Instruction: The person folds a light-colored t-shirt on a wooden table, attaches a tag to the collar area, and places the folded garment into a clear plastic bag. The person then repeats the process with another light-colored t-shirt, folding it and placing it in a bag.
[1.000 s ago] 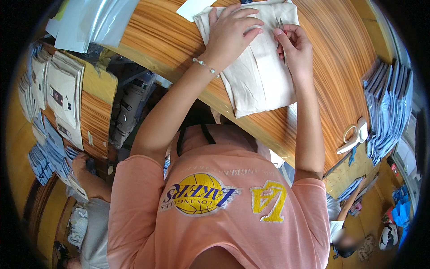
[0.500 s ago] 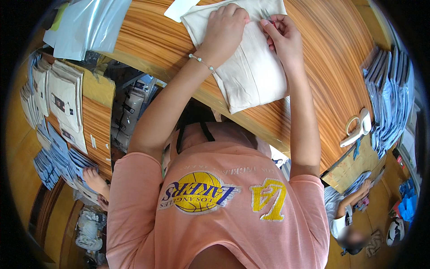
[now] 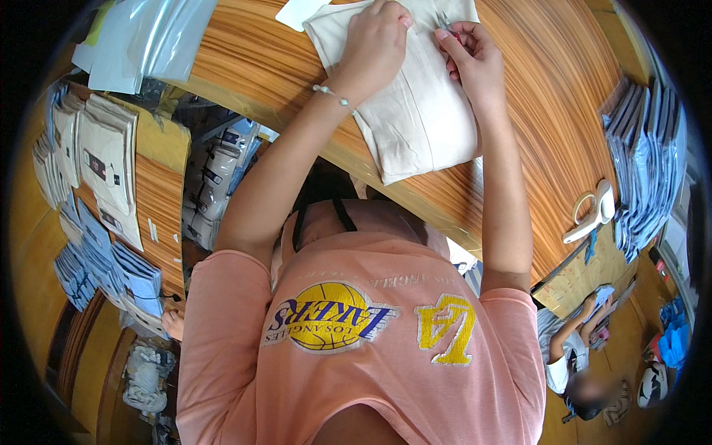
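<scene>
A folded cream cloth garment [image 3: 424, 111] lies on the wood-grain table [image 3: 552, 133], one corner reaching over its near edge. My left hand [image 3: 376, 46] is on its far part with the fingers curled and pinched together; what is between the fingertips, if anything, is hidden. Close by on the right, my right hand [image 3: 478, 67] grips a small pair of scissors [image 3: 445, 22], pointed metal blades outward and a bit of red showing at the grip. The blades are over the garment, apart from my left hand.
A tape roll in a white dispenser [image 3: 593, 211] sits at the right edge, beside stacked blue bagged garments [image 3: 641, 163]. Clear plastic bags [image 3: 144, 44] lie far left. Cream folded garments [image 3: 107, 156] fill a left table. A co-worker's hand [image 3: 172, 324] and another person [image 3: 575, 363] are nearby.
The garment and both my hands have shifted very slightly to the right. My grip on the scissors stays. At the left, the co-worker's hand has drawn back from the blue stack.
</scene>
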Tool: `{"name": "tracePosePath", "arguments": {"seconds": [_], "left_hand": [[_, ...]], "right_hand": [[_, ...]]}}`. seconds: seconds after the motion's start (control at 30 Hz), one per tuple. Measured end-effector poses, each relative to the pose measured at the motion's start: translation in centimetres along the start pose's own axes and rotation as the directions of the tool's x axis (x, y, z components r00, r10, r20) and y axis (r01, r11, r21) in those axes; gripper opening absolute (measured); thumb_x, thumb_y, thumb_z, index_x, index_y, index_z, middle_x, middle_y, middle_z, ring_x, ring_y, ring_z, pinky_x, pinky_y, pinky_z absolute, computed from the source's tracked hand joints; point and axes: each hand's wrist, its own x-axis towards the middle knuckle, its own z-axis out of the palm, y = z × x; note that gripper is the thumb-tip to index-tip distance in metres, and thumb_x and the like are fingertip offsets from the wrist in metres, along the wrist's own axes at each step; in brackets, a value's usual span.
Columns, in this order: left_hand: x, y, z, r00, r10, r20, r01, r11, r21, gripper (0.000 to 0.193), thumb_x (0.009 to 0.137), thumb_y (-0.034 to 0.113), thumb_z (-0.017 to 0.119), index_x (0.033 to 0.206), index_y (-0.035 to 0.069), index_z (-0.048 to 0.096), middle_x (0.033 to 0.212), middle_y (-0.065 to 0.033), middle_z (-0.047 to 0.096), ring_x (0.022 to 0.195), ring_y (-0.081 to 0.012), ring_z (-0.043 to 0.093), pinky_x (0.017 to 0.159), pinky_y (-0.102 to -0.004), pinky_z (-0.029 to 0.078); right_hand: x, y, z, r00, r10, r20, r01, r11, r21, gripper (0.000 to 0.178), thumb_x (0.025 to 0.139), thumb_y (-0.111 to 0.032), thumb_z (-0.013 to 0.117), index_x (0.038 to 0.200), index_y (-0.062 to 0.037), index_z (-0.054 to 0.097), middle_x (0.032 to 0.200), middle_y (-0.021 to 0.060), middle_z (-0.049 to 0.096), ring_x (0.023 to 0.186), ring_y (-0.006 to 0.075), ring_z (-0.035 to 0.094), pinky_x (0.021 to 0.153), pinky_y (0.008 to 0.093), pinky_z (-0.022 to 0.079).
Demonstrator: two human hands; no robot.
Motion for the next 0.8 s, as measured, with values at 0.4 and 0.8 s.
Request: {"name": "tracePosePath", "arguments": {"seconds": [0.4,0.8], "left_hand": [[0.0,0.0,-1.7,0.985,0.132,0.113,-0.125,0.990,-0.068,0.016,0.083,0.017,0.059,0.083,0.001,0.061,0.084,-0.0098,0.058,0.084,-0.0273,0.056,0.075,-0.0363,0.045],[-0.1,0.8,0.3,0.989,0.150,0.021,-0.151,0.980,0.133,0.007,0.084,0.008,0.054,0.081,0.002,0.053,0.081,-0.0161,0.053,0.083,-0.0336,0.051,0.077,-0.0425,0.041]], "right_hand": [[-0.1,-0.1,0.1,1.000,-0.004,0.006,0.004,0.999,0.049,0.024,0.085,-0.022,0.067,0.097,-0.0032,0.057,0.074,-0.0026,0.060,0.055,0.0021,0.048,0.047,0.0165,0.037],[0.2,0.6,-0.3,1.000,-0.008,0.016,0.006,0.998,0.069,0.024,0.084,-0.022,0.068,0.095,-0.0035,0.057,0.072,-0.0028,0.060,0.055,0.0021,0.048,0.048,0.0168,0.038]]}}
